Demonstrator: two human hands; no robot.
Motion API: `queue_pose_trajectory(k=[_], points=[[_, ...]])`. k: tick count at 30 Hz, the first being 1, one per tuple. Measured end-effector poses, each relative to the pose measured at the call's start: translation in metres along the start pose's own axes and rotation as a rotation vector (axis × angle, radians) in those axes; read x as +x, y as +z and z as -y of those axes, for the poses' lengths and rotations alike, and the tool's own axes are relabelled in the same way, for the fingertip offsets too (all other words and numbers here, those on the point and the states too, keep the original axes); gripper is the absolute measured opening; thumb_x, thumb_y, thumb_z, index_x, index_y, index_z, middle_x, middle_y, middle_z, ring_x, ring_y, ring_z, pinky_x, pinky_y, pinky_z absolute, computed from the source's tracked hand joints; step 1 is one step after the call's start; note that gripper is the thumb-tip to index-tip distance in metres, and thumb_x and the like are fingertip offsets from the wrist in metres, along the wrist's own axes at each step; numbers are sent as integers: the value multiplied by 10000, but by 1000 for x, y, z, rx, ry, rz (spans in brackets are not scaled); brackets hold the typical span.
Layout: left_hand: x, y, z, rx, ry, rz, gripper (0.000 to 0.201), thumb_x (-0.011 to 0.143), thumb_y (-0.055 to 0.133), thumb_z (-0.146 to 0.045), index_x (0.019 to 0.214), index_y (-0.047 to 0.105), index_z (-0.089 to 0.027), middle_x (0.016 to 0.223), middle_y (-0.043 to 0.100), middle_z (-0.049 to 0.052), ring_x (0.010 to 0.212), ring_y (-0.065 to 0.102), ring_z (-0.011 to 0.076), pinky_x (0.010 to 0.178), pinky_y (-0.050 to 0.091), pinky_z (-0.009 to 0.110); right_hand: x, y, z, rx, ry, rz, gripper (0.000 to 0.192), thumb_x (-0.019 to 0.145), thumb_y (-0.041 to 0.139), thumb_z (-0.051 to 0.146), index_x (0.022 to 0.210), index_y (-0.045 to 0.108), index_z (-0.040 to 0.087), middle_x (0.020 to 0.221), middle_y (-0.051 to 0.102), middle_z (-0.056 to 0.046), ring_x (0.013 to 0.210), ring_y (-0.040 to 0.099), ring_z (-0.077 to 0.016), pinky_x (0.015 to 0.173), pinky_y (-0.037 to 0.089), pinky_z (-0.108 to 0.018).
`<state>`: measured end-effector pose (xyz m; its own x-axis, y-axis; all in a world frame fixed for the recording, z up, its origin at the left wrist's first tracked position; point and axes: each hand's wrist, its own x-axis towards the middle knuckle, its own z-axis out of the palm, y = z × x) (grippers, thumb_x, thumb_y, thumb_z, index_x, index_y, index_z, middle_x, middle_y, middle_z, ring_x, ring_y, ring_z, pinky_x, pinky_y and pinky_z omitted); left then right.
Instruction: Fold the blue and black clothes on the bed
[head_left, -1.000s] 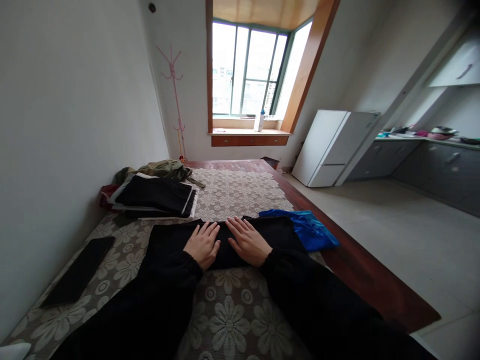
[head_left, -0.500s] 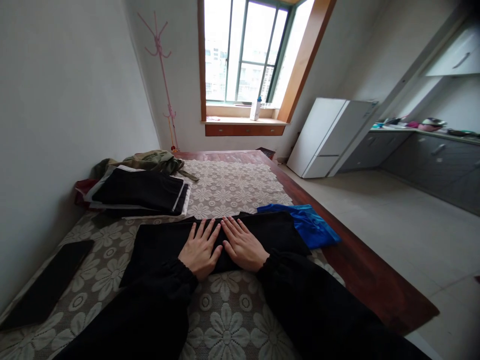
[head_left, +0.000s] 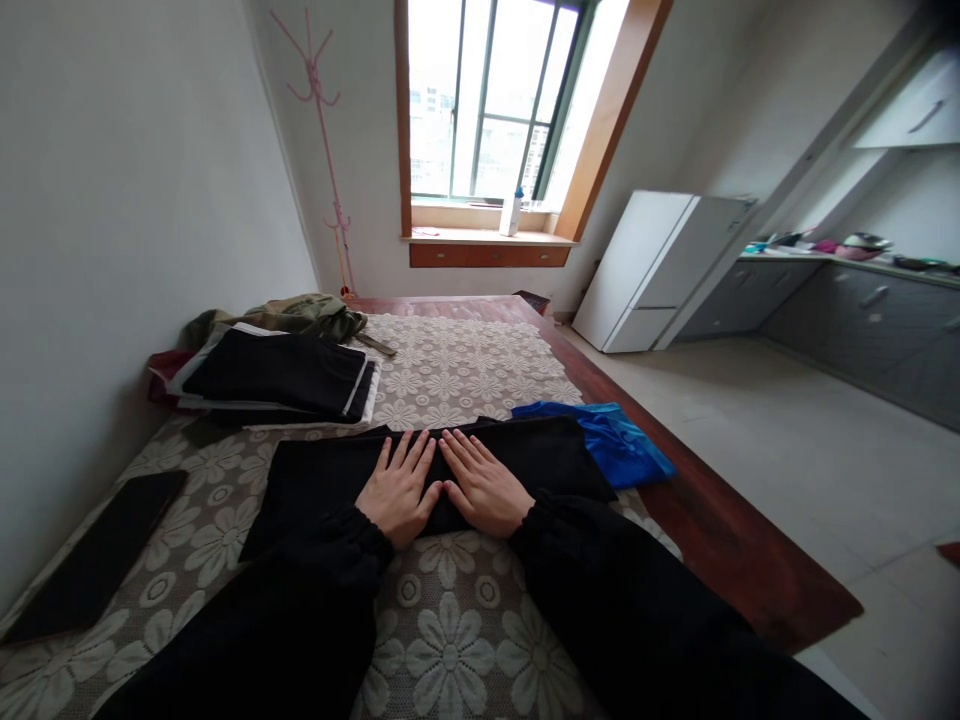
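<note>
A folded black garment [head_left: 315,480] lies crosswise on the flower-patterned lace tablecloth [head_left: 450,640]. Flat on its middle rests my left hand [head_left: 399,492], fingers stretched out and pointing away from me. Close beside it my right hand [head_left: 484,487] also lies flat on the black cloth, the thumbs of both hands nearly touching. Neither hand grips anything. Behind the garment's right end, partly covered by it, is a blue garment [head_left: 626,445]. What kind of garment the black one is, I cannot tell.
A stack of folded dark clothes [head_left: 277,375] stands at the left back, with an olive-green cloth item [head_left: 315,315] behind it. A flat black object [head_left: 94,555] lies at the left edge. The dark red tabletop [head_left: 772,570] ends on the right; beyond stands a white fridge [head_left: 637,260].
Both hands stay flat on the black garment, nearly unmoved. The whole view has shifted very slightly, so things sit a little higher in the picture.
</note>
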<state>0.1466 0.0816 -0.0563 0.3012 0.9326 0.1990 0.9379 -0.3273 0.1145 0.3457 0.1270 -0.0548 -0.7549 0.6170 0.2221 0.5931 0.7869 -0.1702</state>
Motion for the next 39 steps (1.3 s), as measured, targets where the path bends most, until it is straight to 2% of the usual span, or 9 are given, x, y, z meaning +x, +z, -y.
queue_pose_trajectory(k=[12, 17, 22, 29, 35, 39], points=[[0, 1, 1, -11, 2, 2, 645, 1003, 381, -445, 1585, 350, -170, 1684, 319, 104, 1572, 202, 327, 1266, 153, 580, 1, -1, -1, 16, 4, 18, 646, 1030, 413, 334, 1600, 282, 60, 1667, 277, -175, 1567, 184, -281, 1277, 218, -499], [-1, 4, 2, -23, 14, -30, 649, 999, 392, -436, 1600, 319, -203, 1677, 340, 97, 1561, 239, 319, 1267, 135, 585, 2, -4, -1, 68, -7, 12, 637, 1014, 441, 322, 1601, 301, 119, 1660, 317, -146, 1566, 194, -278, 1269, 240, -520], [0, 3, 2, -22, 6, -19, 643, 993, 415, -422, 1590, 338, -197, 1676, 341, 100, 1567, 222, 325, 1264, 153, 587, 3, -8, 0, 141, -8, -1, 563, 1002, 459, 289, 1552, 399, 185, 1617, 419, -96, 1546, 260, -268, 1269, 235, -531], [1, 1, 2, -82, 9, -33, 623, 994, 431, -420, 1575, 347, -210, 1665, 364, 102, 1562, 233, 333, 1260, 172, 603, 3, -9, 0, 207, 2, -47, 516, 975, 505, 260, 1487, 467, 208, 1573, 478, -95, 1514, 331, -264, 1262, 244, -539], [2, -4, 1, -210, 23, -59, 452, 985, 462, -350, 1415, 498, -216, 1596, 469, 109, 1545, 292, 278, 1262, 237, 558, 4, -5, -5, 323, 47, -164, 436, 923, 585, 248, 1357, 555, 224, 1485, 556, -112, 1414, 473, -267, 1213, 342, -536], [2, -8, 0, -210, 21, -42, 420, 981, 478, -347, 1381, 523, -224, 1576, 490, 110, 1542, 300, 285, 1261, 241, 565, 4, -4, -6, 309, 54, -173, 380, 920, 599, 249, 1299, 591, 229, 1452, 580, -110, 1398, 484, -273, 1210, 337, -546]])
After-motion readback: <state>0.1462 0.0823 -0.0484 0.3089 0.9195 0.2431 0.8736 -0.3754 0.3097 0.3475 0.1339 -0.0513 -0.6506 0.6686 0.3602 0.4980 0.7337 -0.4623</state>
